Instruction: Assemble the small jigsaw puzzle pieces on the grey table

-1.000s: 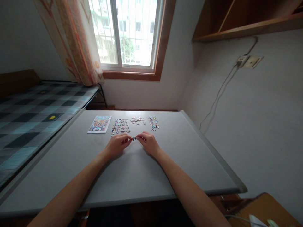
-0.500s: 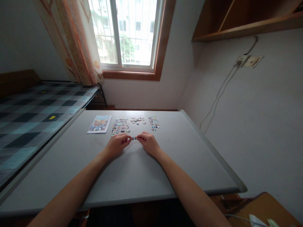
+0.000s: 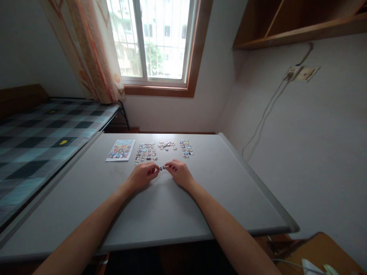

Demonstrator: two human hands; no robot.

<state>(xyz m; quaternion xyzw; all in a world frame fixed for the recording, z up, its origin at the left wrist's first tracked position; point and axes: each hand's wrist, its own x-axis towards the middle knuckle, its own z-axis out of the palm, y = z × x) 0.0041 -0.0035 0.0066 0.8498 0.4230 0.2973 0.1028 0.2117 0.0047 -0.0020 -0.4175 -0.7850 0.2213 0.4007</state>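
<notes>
Between my two hands, a little above the tabletop, are small dark jigsaw puzzle pieces (image 3: 162, 168) that touch each other. My left hand (image 3: 144, 173) pinches them from the left with thumb and forefinger. From the right, my right hand (image 3: 179, 172) pinches them the same way. Whether they are joined is too small to make out. Just beyond my left hand lie rows of loose puzzle pieces (image 3: 146, 151). A jumbled group of pieces (image 3: 166, 145) lies farther back in the middle, and another cluster (image 3: 187, 149) is beyond my right hand.
A colourful printed picture sheet (image 3: 120, 150) lies at the left on the grey-white table (image 3: 229, 198). A bed with a checked cover (image 3: 57, 122) runs along the table's left side. At the lower right stands a wooden stool or chair (image 3: 323, 248) with a cable across it.
The pieces between my fingertips have shifted very slightly and look closer together. My arms and the pieces on the table stay in place.
</notes>
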